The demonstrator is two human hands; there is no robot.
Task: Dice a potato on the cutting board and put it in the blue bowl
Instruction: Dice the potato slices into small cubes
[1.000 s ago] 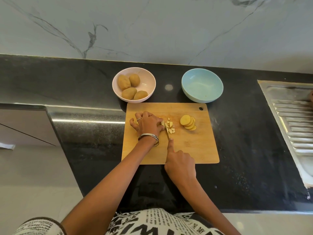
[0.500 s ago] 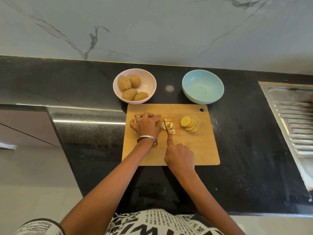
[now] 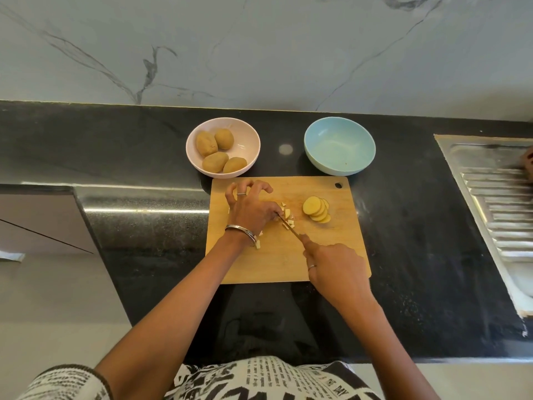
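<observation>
Knife [image 3: 289, 227] in right hand [image 3: 334, 269] over dice [image 3: 288, 216]

Soft, even daylight; glare streaks the counter [image 3: 138, 210] edge at left, a bright spot between bowls; wide-angle bending warps the frame's edges.

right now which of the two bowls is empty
The blue bowl, behind the board's right corner. The pink bowl to its left holds four whole potatoes; the blue one shows only bare inside.

Matt wooden cutting board [image 3: 288, 264], glossy speckled black stone counter [image 3: 144, 226], ribbed, seemingly steel drainboard [image 3: 501, 215].
</observation>
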